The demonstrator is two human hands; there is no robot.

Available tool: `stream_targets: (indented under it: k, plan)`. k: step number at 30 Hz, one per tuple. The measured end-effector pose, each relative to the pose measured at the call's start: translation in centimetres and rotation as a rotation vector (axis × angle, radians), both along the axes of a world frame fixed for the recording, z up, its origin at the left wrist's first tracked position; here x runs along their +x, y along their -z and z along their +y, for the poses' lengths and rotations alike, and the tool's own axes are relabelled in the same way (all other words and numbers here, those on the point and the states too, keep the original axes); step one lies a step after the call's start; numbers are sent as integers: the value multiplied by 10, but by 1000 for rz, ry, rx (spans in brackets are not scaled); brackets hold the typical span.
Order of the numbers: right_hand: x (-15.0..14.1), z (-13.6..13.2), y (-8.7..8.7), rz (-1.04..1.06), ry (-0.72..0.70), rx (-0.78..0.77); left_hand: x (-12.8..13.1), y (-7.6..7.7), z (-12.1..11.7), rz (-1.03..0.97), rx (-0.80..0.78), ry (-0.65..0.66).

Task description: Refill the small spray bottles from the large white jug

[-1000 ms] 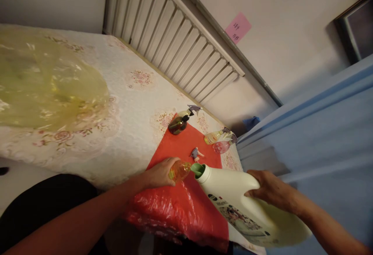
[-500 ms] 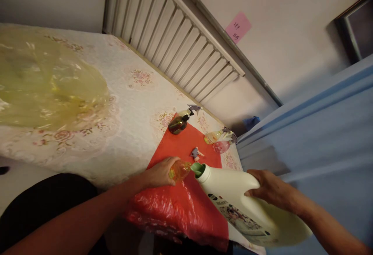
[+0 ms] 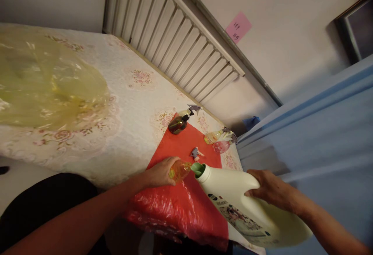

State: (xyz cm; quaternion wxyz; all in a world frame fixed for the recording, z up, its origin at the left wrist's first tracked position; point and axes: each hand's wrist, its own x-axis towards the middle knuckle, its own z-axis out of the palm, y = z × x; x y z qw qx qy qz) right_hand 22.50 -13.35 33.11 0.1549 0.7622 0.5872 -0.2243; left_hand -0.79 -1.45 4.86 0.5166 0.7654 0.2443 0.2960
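My left hand (image 3: 163, 172) is closed around a small clear orange bottle (image 3: 178, 170), tilted with its neck to the right. My right hand (image 3: 266, 187) grips the handle of a big cream jug (image 3: 230, 183) with a printed label. The jug lies tipped, and its green-lined spout (image 3: 198, 168) meets the mouth of the orange bottle. Whether liquid flows between them I cannot make out. Just beyond the spout, a loose grey and white spray head (image 3: 196, 153) rests on the red plastic sheet (image 3: 186, 142).
A dark spray bottle (image 3: 178, 124), a yellow one (image 3: 212, 136) and a pink one (image 3: 222, 146) stand toward the back. A yellow plastic bag (image 3: 52, 88) covers the left of the floral tablecloth (image 3: 128, 111). Behind is a radiator (image 3: 175, 41); a blue curtain (image 3: 326, 130) hangs right.
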Motion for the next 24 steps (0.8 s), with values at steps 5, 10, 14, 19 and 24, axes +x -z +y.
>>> stream_targets:
  k: [5,10,14,19,24]
  plan:
    - [-1,1,0,-8,1,-1,-2,-4,-1,4,-17,1]
    - [-3,1,-2,-24,7,-4,-2,-5,-2,11,-15,1]
    - [-5,2,-3,-51,-2,-10,-2,-5,-1,16,-15,-3]
    - [-7,2,-3,-43,6,1,-2,-6,-1,2,-23,4]
    - [-7,1,-3,-25,8,-3,-3,-9,-2,20,-33,-3]
